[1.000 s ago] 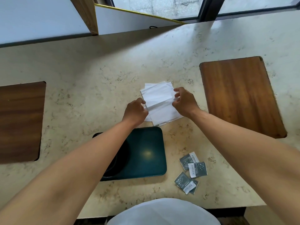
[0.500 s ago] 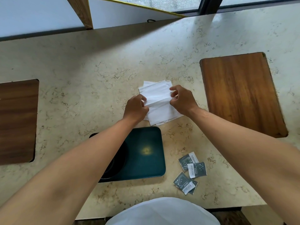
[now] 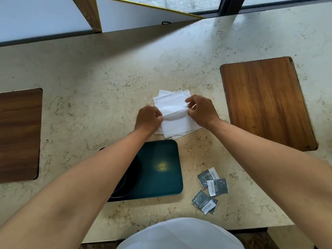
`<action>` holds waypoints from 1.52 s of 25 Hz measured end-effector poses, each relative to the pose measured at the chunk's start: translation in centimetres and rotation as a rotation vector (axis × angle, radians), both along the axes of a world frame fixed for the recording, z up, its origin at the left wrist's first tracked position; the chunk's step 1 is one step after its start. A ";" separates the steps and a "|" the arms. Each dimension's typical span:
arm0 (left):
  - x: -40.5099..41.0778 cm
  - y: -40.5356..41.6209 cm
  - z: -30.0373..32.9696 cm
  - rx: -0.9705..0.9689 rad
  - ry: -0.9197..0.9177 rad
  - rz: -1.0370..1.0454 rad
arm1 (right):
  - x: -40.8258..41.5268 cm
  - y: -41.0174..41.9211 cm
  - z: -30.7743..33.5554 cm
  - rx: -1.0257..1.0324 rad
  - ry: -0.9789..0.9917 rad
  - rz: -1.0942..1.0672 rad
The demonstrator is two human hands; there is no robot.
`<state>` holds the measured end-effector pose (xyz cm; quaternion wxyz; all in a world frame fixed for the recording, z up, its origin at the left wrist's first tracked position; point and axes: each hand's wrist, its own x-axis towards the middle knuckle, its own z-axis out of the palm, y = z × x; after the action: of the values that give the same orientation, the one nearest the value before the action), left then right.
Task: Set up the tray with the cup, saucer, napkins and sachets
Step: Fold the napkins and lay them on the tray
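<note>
A small pile of white napkins (image 3: pixel 173 105) lies on the marble counter beyond the tray. My left hand (image 3: pixel 148 118) pinches the top napkin's left edge and my right hand (image 3: pixel 202 110) pinches its right edge, and the sheet bows up between them. A dark green tray (image 3: pixel 161 168) sits nearer to me. A dark round saucer (image 3: pixel 128 178) rests on its left part, mostly hidden under my left forearm. Several grey sachets (image 3: pixel 211 189) lie on the counter right of the tray. No cup is in view.
A wooden board (image 3: pixel 265 103) lies at the right and another dark wooden board (image 3: pixel 18 135) at the left edge. The marble counter (image 3: pixel 98 83) ends at a wall and window ledge behind. A white rounded object (image 3: pixel 179 234) sits at the near edge.
Both hands have closed in on the top napkin and pinched its edges; the sheet now bulges up between them. The pile stays in place.
</note>
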<state>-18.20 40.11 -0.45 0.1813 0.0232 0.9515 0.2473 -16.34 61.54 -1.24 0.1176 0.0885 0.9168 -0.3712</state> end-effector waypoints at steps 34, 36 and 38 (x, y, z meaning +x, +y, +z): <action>3.8 -4.5 7.4 0.562 -0.202 0.306 | 5.2 -4.2 7.1 -0.409 -0.050 -0.161; 4.5 -4.9 7.7 0.661 -0.288 0.377 | 6.1 -4.9 7.1 -0.442 -0.058 -0.167; 5.4 -5.5 7.9 0.713 -0.379 0.428 | 7.2 -5.7 6.9 -0.468 -0.074 -0.171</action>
<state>-12.78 34.61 7.45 0.2778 -0.1588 0.7405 0.5910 -9.11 55.80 5.71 0.1364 0.1494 0.7903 -0.5783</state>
